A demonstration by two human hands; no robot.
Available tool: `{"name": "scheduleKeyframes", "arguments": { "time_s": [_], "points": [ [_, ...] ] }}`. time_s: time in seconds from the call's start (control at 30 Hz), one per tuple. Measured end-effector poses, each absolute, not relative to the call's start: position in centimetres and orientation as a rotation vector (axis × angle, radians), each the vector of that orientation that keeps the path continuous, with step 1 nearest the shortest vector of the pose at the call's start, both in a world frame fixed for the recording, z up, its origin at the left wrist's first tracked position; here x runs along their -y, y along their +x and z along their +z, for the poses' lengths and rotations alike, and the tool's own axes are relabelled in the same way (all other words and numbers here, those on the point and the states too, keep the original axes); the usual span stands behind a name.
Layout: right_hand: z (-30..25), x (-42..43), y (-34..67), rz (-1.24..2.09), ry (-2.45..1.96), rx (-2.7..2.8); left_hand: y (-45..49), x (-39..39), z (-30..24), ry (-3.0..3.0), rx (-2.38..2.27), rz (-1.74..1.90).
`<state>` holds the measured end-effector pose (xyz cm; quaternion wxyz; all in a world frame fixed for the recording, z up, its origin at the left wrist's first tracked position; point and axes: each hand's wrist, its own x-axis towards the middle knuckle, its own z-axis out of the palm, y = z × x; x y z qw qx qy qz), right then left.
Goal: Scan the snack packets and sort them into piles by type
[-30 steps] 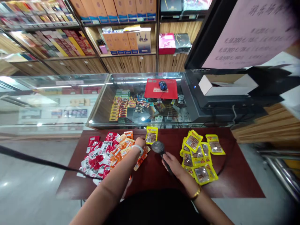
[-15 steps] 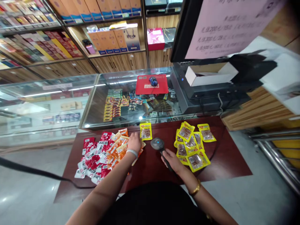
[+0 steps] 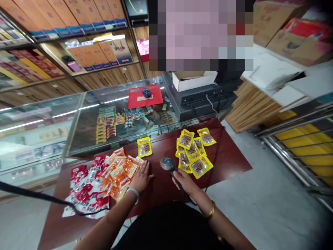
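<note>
Head view: rests left hand [image 3: 141, 178] loosely spread against orange packets [image 3: 117, 176]; grips scanner [image 3: 168, 163] in right hand [image 3: 185, 181]; could muddle orange among red packets [image 3: 85, 191] by sweeping carelessly.

The left hand [image 3: 141, 177] has drawn back from beside the single yellow packet [image 3: 144, 147] to its near side, and its bunched fingers now lie stretched out flat along the edge of the orange packets [image 3: 119, 173]. The handheld scanner [image 3: 167, 163], in the right hand [image 3: 185, 182], now stands farther to the packet's right. The view has swung rightward, showing more cardboard boxes [image 3: 299, 48] far beyond and right of that packet.
</note>
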<state>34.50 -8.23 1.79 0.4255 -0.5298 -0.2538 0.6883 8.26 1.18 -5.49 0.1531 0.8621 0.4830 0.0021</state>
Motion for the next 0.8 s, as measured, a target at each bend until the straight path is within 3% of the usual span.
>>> {"name": "scheduleKeyframes", "arguments": {
  "time_s": [0.23,0.43,0.57,0.8],
  "points": [
    [1.0,10.4,38.1,1.643,-1.326,0.446,22.8,-5.3,-3.0,2.204,-1.493,0.249],
    [-0.1,12.2,40.9,1.537,-1.379,0.285,34.0,-10.4,-1.4,1.981,-1.656,0.046],
    [-0.2,13.0,41.7,1.532,-1.392,0.213,35.9,-11.9,-1.8,1.994,-1.682,-0.116],
    [-0.7,12.8,41.7,1.544,-1.399,0.149,33.8,-12.6,-4.3,1.801,-1.603,-0.011]
  ]
}}
